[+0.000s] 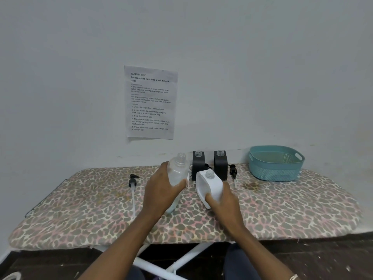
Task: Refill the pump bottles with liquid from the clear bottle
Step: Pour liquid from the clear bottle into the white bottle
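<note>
A person's left hand (161,190) wraps its fingers round a clear, uncapped plastic bottle (178,168), tilted just left of a white square pump bottle (210,184), which the right hand (224,201) grips by its lower body over a leopard-print ironing board (80,209). Directly behind the white bottle stand two black square bottles (198,164), necks open. A loose black pump head with a white tube (133,182) lies well to its left. A teal plastic basket (276,163) sits well to its right.
</note>
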